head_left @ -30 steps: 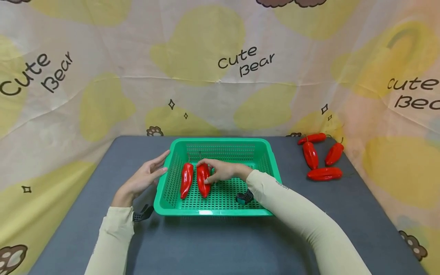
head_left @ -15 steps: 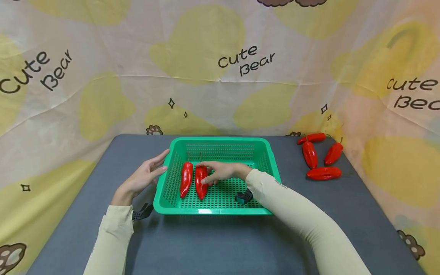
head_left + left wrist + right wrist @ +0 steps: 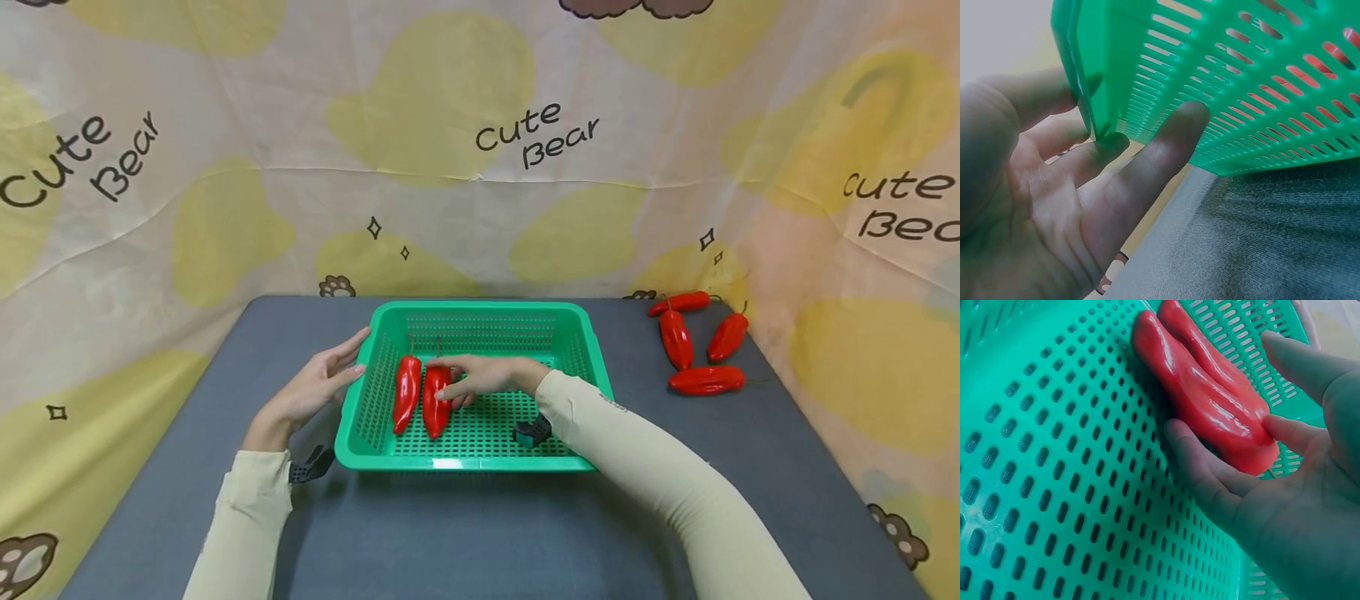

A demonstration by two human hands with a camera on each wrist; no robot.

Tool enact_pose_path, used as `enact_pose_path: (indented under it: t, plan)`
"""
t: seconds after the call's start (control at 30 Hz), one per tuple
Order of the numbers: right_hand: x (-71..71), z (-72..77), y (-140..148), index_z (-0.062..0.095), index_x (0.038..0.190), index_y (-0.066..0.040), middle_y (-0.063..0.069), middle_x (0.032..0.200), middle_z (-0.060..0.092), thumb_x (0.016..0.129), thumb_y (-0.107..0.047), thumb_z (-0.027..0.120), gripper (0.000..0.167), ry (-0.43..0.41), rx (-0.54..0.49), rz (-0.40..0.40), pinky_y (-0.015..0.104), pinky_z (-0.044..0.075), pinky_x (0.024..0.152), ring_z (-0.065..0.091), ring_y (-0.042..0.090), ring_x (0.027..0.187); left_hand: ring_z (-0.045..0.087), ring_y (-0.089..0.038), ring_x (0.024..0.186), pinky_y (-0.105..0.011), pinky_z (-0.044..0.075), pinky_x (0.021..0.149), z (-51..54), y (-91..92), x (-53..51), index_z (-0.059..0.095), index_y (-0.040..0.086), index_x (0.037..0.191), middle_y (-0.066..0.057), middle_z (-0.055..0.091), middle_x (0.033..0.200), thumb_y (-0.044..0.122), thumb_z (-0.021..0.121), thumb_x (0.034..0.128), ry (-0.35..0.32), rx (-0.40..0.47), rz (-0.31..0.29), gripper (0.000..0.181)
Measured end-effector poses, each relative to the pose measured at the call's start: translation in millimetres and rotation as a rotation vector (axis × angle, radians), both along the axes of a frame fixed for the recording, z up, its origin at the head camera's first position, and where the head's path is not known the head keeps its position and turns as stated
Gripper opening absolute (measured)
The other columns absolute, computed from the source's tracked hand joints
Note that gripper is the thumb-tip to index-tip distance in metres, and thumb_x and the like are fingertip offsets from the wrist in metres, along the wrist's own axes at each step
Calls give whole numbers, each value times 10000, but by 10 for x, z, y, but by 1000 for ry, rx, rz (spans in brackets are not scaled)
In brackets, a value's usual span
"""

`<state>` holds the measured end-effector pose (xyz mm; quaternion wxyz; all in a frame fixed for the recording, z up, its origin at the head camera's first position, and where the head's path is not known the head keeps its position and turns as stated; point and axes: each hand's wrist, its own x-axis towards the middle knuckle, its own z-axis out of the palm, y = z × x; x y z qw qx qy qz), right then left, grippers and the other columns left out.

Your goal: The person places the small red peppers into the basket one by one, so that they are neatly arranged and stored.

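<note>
Slightly shifted toward nine o'clock since the earlier frame are the red second pepper (image 3: 435, 419) and the right hand (image 3: 486, 374) upon it.

On the far left, the left hand (image 3: 318, 382) rests at the nine o'clock side of the green basket (image 3: 480, 463), its fingers nearly straight against the rim and outer wall. Inside the basket comes the red first pepper (image 3: 407, 396), stem toward twelve, tip toward six. Just beside it, at three o'clock, lies the second pepper, pointing the same way; I cannot tell whether the two touch. The right hand reaches in from three o'clock, its fingers loosely extended and touching the second pepper.

Farther right, at two o'clock from the basket, four loose peppers (image 3: 677, 339) lie on the grey bench (image 3: 480, 533), at the twelve, three, six and nine o'clock places of their cluster.
</note>
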<state>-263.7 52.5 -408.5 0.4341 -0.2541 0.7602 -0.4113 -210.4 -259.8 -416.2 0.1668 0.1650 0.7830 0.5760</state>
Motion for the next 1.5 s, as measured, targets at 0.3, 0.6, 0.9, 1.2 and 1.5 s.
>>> enact_pose_path:
  t: [0.3,0.6,0.9,1.2,1.5]
  plan:
    - [-19,-32,-7,222,1632,-246,125,1487,432,1022,-266,611,723,-22,-15,-12,426,544,1009,669,271,1127,635,23,1144,-407,624,759,5,9,0,112,210,1649,-143,138,1706,257,506,1076,-14,1,4,697]
    - [-16,-12,-16,231,1628,-262,109,1525,383,1017,-280,620,725,-22,-32,-24,409,549,1006,663,280,1145,654,2,1123,-416,627,763,9,-4,2,113,203,1648,-141,155,1703,244,509,1075,-11,4,4,698]
    - [-13,-10,-17,245,1623,-257,96,1600,312,1020,-269,615,708,-54,-41,-32,423,527,1049,642,299,1208,649,16,1115,-407,626,744,14,5,11,111,201,1648,-147,165,1700,252,504,1076,-5,-11,7,696]
    - [-5,-4,-14,202,1635,-240,99,1629,314,1032,-255,594,719,-80,-52,-28,442,494,1092,620,319,1256,665,1,1096,-403,628,758,7,10,6,115,201,1648,-155,172,1697,245,504,1076,-11,-2,6,693]
    - [-15,-7,-9,227,1630,-231,96,1648,280,1020,-274,612,723,-21,-31,-21,426,527,1052,636,286,1231,657,13,1106,-413,629,749,5,12,11,118,201,1648,-153,164,1700,242,511,1074,-5,-7,9,697]
